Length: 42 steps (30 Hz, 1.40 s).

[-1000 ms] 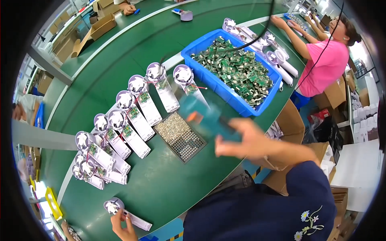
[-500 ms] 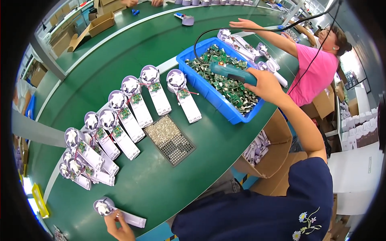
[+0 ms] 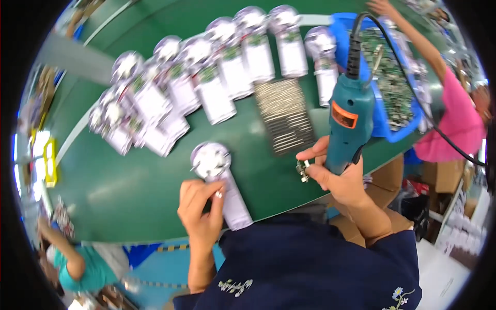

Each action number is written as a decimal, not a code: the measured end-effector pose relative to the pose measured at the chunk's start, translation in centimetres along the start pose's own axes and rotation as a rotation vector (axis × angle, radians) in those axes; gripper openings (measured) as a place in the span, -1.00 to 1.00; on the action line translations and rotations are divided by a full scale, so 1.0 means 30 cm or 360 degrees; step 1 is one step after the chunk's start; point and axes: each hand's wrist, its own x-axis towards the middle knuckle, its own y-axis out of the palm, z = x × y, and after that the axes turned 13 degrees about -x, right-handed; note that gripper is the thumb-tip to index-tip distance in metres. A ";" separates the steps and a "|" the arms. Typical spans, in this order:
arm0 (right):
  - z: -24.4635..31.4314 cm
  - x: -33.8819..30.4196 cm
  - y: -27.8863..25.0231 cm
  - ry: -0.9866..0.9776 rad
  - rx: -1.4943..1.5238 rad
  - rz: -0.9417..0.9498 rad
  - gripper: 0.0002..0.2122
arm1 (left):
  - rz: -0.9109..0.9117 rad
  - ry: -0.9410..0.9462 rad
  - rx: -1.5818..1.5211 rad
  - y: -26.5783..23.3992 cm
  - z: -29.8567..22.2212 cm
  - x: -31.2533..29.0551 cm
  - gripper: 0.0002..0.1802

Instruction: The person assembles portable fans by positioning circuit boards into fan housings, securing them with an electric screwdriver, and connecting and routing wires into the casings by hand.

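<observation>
My right hand (image 3: 343, 178) is wrapped round a teal electric screwdriver (image 3: 351, 111), its cable end uppermost. Between thumb and forefinger of that hand is a small circuit board (image 3: 303, 171) with a white connector. My left hand (image 3: 201, 209) is closed in a pinch over a white handheld fan (image 3: 212, 161) lying on the green table, its round head away from me. Something small and whitish shows at the left fingertips, too blurred to name. The fan's handle (image 3: 236, 206) points toward my body, beside the left hand.
Several fans with green boards fitted (image 3: 214, 98) lie in a row beyond my hands. A perforated screw tray (image 3: 284, 116) sits right of the row. A blue bin (image 3: 383, 124) of circuit boards stands at right. Co-workers are at right, in a pink shirt (image 3: 447, 124), and lower left.
My right hand has come back from over the blue bin with the screwdriver, now also holding a circuit board. The fan and my left hand now lie nearer the middle; the view has shifted.
</observation>
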 end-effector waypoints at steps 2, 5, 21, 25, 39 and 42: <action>-0.033 0.002 0.104 -0.0032 0.0079 0.0130 -0.67 | -0.0079 -0.0292 -0.0127 0.003 -0.025 -0.010 -0.84; -0.031 -0.010 0.186 0.0150 0.0285 0.0221 -0.67 | -0.0189 -0.0914 -0.0722 0.024 -0.061 -0.050 -0.86; -0.022 0.016 0.272 0.0458 0.0355 0.0545 -0.72 | 0.0281 -0.0755 -0.1028 -0.025 -0.023 -0.033 -0.49; -0.043 0.014 0.267 0.0345 0.0292 0.0573 -0.72 | 0.0411 -0.0754 -0.1080 -0.032 -0.013 -0.028 -0.52; 0.032 -0.007 0.266 0.0106 -0.0443 0.0113 -0.62 | 0.0240 -0.0323 -0.0514 0.026 -0.032 -0.019 -0.57; 0.019 0.014 0.265 0.0085 -0.0504 0.0132 -0.71 | 0.0216 -0.0328 -0.0528 0.029 -0.013 -0.030 -0.56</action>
